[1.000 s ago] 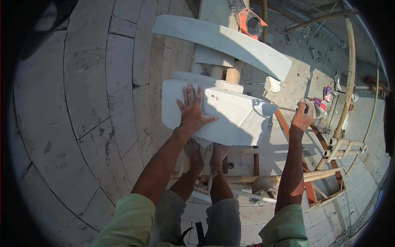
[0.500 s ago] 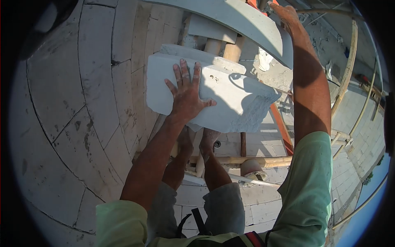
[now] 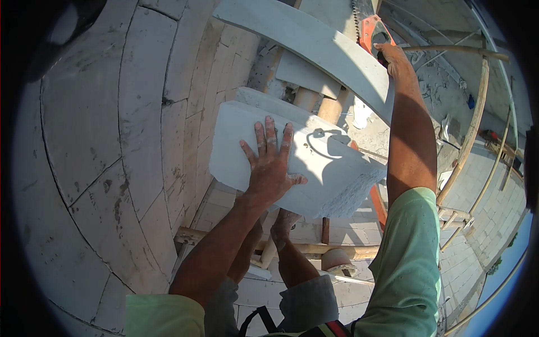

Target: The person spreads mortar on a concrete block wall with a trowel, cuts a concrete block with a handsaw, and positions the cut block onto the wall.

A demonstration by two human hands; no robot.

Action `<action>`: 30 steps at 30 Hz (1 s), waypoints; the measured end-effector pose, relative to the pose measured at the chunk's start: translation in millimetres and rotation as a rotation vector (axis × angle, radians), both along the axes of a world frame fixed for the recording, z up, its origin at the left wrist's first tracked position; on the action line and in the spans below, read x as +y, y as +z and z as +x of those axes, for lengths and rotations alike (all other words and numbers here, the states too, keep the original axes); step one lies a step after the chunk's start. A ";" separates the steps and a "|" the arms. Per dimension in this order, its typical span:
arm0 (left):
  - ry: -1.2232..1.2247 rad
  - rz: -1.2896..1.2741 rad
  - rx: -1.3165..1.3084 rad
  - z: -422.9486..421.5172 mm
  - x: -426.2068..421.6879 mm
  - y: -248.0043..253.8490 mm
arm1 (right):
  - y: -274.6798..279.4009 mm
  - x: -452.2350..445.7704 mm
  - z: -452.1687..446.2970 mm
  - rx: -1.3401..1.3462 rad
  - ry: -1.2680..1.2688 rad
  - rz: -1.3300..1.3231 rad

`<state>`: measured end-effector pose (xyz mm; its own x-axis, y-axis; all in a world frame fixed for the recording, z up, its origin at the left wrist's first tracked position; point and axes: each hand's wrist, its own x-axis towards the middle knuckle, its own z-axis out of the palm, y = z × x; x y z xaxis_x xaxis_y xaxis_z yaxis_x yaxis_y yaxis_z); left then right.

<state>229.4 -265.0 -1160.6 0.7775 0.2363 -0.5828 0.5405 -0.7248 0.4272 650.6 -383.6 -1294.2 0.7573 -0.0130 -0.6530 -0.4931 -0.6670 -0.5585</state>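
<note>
Looking down here at a dusty, sunlit work spot, with pale blockwork [image 3: 84, 151] and its dark joints filling the whole 9 o'clock side. Scruffy littered ground [image 3: 432, 92] shows toward 2 o'clock, a bamboo pole [image 3: 474, 112] leans at about 2 to 3 o'clock, and a patch of blue sky [image 3: 497, 297] peeks in near 4 o'clock. Bare foot [image 3: 285, 222] just below the middle, around 5 to 6 o'clock.

The main thing is a chunky pale block [image 3: 323, 174], pretty much dead centre, with a rough broken edge on its 3 to 4 o'clock side and hard shadows across it. A long curved slab [image 3: 314, 42] sits past it, around 12 to 1 o'clock.

Left hand [image 3: 269, 174] is flat on the block, all 5 fingers spread wide apart, tips dusted white, pressing against the face and not wrapped around anything. Right hand [image 3: 394, 58] is stretched out to about 1 o'clock, touching the orange handle of a saw [image 3: 369, 32]. Most of those fingers are hidden, so I can't tell if they're closed around it.
</note>
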 end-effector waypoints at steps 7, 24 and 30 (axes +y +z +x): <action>-0.015 -0.016 0.025 4.3 0.1 2.8 | -4.6 3.6 -0.1 -0.077 -0.443 0.407; -0.061 0.124 0.097 17.9 -5.5 25.6 | 318.2 -116.8 -234.4 -0.483 -0.523 0.597; -0.211 0.160 0.029 21.5 -13.3 32.1 | 403.4 -166.8 -354.5 -0.374 -0.601 0.493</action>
<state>250.9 -278.2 -1128.5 0.8029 0.1616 -0.5737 0.3807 -0.8797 0.2850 296.1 -550.4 -890.9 0.8790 -0.2612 -0.3989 -0.4110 0.0092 -0.9116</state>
